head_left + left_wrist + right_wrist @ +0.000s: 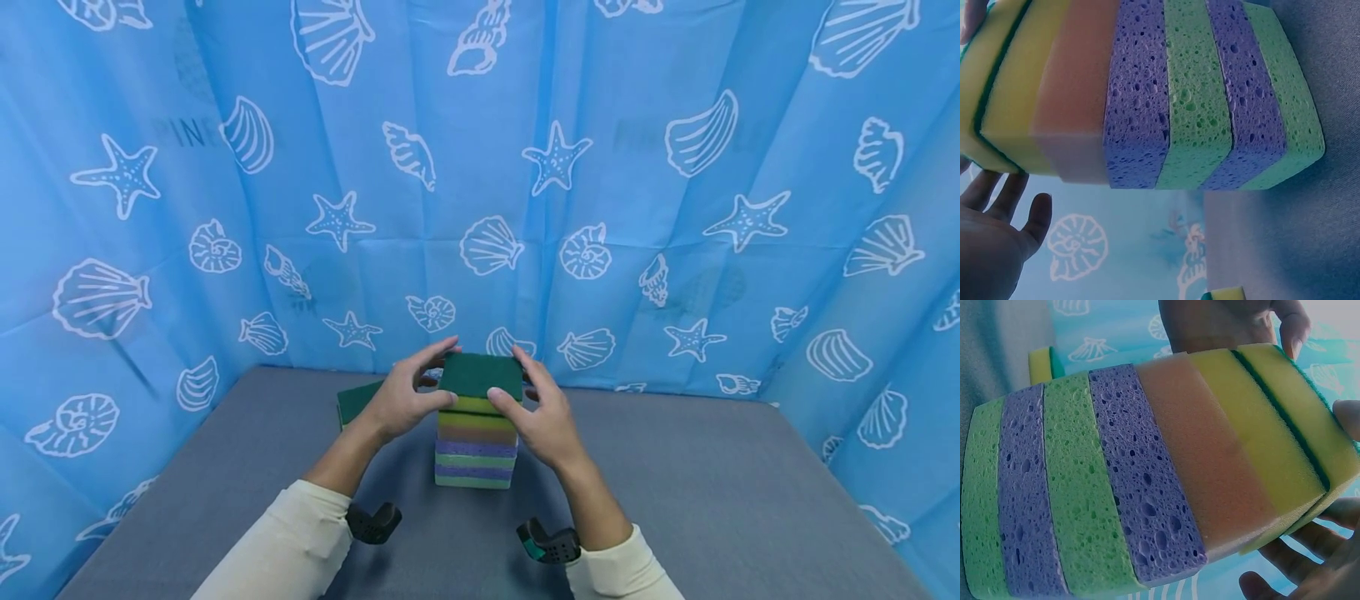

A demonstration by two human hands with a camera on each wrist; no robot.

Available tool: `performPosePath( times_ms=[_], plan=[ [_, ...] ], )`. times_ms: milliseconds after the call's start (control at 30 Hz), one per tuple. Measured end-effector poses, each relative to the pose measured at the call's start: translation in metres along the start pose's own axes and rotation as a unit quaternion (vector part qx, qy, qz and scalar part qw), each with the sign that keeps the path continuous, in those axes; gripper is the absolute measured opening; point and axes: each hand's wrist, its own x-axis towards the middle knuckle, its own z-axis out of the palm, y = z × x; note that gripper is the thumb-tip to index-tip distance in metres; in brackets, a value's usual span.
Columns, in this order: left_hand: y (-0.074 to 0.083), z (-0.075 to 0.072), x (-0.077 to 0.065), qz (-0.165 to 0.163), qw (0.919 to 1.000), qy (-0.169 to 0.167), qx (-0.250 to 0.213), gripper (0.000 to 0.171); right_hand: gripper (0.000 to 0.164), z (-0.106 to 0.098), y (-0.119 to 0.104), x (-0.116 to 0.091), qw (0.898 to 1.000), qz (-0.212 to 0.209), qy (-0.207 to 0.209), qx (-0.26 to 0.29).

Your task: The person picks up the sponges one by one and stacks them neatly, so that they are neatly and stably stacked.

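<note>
A tall stack of sponges stands on the table between both hands. From the bottom it alternates pale green sponges (1194, 94) and purple sponges (1138, 87), then a peach sponge (1200, 444) and a yellow sponge with a dark green scouring layer (1254, 437). On top lies another yellow sponge with a green scouring face (480, 373), slightly offset from the one below. My left hand (405, 400) holds this top sponge at its left side, thumb at the front edge. Mirroring it, my right hand (547, 417) holds the right side, thumb at the front corner.
Left of the stack, partly behind the left hand, a separate green-faced yellow sponge (356, 403) lies on the grey table (675, 483). A blue curtain with white seashell prints (480, 167) hangs behind the table and along its sides.
</note>
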Motion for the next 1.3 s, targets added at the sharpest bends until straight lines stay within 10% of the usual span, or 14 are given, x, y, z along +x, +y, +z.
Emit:
performPosePath(
  times_ms=[500,800,1300],
  plan=[
    [0.003,-0.021,-0.014,0.03,0.995,0.09,0.03,0.063,0.067,-0.002,0.003,0.001,1.0,0.003,-0.003,-0.014],
    [-0.012,-0.034,-0.026,0.013,0.9827,0.183,0.026,0.06,0.068,-0.001,0.003,-0.001,1.0,0.012,-0.009,-0.014],
    [-0.045,-0.048,-0.042,-0.026,0.9679,0.248,0.027,0.059,0.067,-0.002,0.002,0.0,1.0,0.004,-0.011,-0.007]
  ],
)
